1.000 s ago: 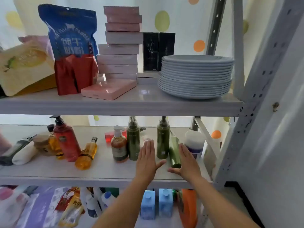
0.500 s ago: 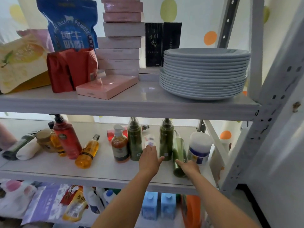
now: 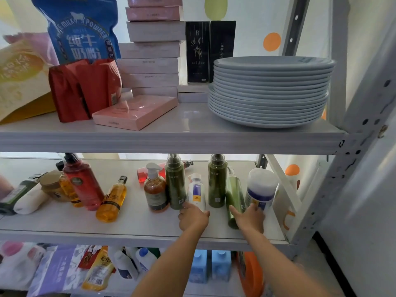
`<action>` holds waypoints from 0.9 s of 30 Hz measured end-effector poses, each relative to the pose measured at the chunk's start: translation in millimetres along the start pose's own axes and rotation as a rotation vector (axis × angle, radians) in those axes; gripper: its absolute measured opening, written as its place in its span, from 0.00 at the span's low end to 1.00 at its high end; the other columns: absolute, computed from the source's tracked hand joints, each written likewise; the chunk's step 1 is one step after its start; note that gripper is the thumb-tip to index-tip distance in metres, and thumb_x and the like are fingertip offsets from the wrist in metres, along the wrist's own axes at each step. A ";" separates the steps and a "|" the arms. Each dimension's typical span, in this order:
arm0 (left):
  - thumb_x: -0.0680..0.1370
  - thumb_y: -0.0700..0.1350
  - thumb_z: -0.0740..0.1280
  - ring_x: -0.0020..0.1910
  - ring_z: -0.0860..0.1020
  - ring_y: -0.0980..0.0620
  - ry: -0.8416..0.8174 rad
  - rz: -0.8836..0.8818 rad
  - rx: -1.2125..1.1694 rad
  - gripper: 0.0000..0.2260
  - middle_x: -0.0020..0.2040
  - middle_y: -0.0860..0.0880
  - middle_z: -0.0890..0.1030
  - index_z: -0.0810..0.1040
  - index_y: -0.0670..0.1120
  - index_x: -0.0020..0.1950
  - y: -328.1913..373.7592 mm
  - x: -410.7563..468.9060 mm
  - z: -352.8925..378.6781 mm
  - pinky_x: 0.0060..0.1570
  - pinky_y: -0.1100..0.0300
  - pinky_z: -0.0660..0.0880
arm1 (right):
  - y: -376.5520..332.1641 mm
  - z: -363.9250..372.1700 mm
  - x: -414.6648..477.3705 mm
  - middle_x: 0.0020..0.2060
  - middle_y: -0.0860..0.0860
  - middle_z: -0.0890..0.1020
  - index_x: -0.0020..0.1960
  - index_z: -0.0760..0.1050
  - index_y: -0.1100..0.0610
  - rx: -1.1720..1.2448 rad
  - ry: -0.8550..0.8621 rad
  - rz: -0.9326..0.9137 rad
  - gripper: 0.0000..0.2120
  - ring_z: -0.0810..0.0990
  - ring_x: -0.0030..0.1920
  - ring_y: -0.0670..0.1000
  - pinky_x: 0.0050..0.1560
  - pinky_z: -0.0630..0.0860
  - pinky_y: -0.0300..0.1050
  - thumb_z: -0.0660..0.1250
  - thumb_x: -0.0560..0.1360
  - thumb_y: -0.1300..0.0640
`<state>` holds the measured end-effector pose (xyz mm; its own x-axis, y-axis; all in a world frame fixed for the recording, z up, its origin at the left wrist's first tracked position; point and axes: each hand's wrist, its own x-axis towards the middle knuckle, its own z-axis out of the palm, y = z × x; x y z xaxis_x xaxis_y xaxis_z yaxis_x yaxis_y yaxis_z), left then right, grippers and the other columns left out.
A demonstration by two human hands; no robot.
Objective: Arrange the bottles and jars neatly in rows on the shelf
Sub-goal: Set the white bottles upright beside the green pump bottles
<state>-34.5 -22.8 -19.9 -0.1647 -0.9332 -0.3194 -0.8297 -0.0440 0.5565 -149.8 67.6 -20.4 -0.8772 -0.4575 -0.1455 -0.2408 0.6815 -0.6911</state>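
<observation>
On the middle shelf (image 3: 132,224) stand a brown pump bottle (image 3: 155,192), two dark green bottles (image 3: 175,185) (image 3: 216,183), a small white bottle (image 3: 196,189) and a white jar with a blue label (image 3: 260,189). A light green bottle (image 3: 234,196) leans between the right dark green bottle and the jar. My left hand (image 3: 192,218) is curled around the base of the small white bottle. My right hand (image 3: 249,218) has its fingers apart, fingertips on the jar's lower front and thumb by the light green bottle.
Further left on the same shelf are a red pump bottle (image 3: 82,183), an amber bottle lying down (image 3: 112,200), a brown jar (image 3: 51,187) and a white tube (image 3: 30,200). The upper shelf holds stacked plates (image 3: 270,91) and boxes. A grey upright (image 3: 334,174) bounds the right side.
Both hands have reached deeper into the shelf. The left hand has closed on the small white bottle's base. The right hand has moved from the light green bottle toward the jar.
</observation>
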 end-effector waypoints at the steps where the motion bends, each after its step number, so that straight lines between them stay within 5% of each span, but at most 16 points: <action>1: 0.74 0.57 0.68 0.65 0.70 0.44 -0.011 -0.004 -0.035 0.34 0.66 0.41 0.68 0.57 0.42 0.70 -0.6 1.0 -1.3 0.61 0.52 0.73 | -0.5 3.5 -5.9 0.57 0.57 0.74 0.59 0.69 0.60 -0.072 0.136 -0.093 0.27 0.74 0.58 0.56 0.53 0.75 0.47 0.71 0.70 0.44; 3: 0.74 0.57 0.69 0.64 0.71 0.44 -0.030 -0.018 -0.106 0.33 0.65 0.41 0.69 0.59 0.42 0.70 -2.2 3.2 -3.5 0.62 0.52 0.73 | -3.7 12.7 -14.3 0.49 0.56 0.75 0.51 0.71 0.59 -0.109 0.311 -0.308 0.18 0.75 0.50 0.54 0.48 0.76 0.45 0.72 0.71 0.49; 5: 0.73 0.57 0.69 0.63 0.71 0.44 -0.030 -0.037 -0.165 0.32 0.64 0.41 0.69 0.61 0.42 0.69 -4.3 2.6 -4.5 0.61 0.53 0.73 | -11.4 19.6 -21.7 0.42 0.53 0.76 0.45 0.72 0.57 -0.062 0.241 -0.441 0.08 0.75 0.44 0.51 0.43 0.74 0.42 0.67 0.75 0.53; 9: 0.73 0.59 0.68 0.57 0.75 0.43 0.022 -0.091 -0.393 0.29 0.60 0.41 0.73 0.65 0.41 0.65 -6.2 -7.0 2.5 0.56 0.52 0.75 | -26.5 32.2 -30.8 0.37 0.51 0.77 0.39 0.74 0.54 -0.146 -0.029 -0.542 0.15 0.76 0.41 0.50 0.41 0.69 0.40 0.56 0.80 0.50; 14: 0.76 0.56 0.66 0.53 0.77 0.45 0.068 -0.073 -0.546 0.24 0.56 0.41 0.75 0.66 0.41 0.62 -14.8 -24.2 11.0 0.47 0.56 0.74 | -43.6 40.3 -30.2 0.39 0.53 0.80 0.40 0.75 0.57 0.225 -0.409 -0.130 0.23 0.78 0.42 0.52 0.46 0.75 0.46 0.54 0.79 0.40; 17: 0.75 0.56 0.67 0.50 0.78 0.46 0.126 -0.009 -0.644 0.21 0.54 0.42 0.77 0.67 0.42 0.59 -16.6 -30.9 12.6 0.47 0.55 0.78 | -52.2 37.9 -26.4 0.48 0.55 0.81 0.53 0.75 0.61 0.434 -0.575 0.024 0.25 0.80 0.49 0.53 0.48 0.77 0.43 0.62 0.75 0.38; 23: 0.74 0.54 0.69 0.51 0.78 0.48 0.249 0.122 -0.718 0.23 0.54 0.44 0.76 0.68 0.43 0.62 -12.1 -37.9 7.1 0.48 0.55 0.79 | -66.2 29.2 -25.6 0.51 0.57 0.83 0.59 0.74 0.60 0.603 -0.697 0.007 0.26 0.82 0.49 0.52 0.50 0.79 0.44 0.73 0.68 0.45; 27: 0.73 0.59 0.67 0.53 0.77 0.51 0.160 0.249 -0.870 0.27 0.55 0.50 0.74 0.65 0.46 0.65 -21.8 -45.5 6.1 0.47 0.64 0.75 | -61.2 27.0 -22.4 0.53 0.56 0.83 0.61 0.73 0.60 0.624 -0.684 -0.025 0.29 0.82 0.52 0.54 0.57 0.79 0.51 0.77 0.65 0.49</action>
<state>-12.2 22.8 -22.2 -0.1548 -0.9872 -0.0392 -0.0758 -0.0277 0.9967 -104.2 20.7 6.0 -0.3910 -0.8408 -0.3743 0.1852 0.3265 -0.9269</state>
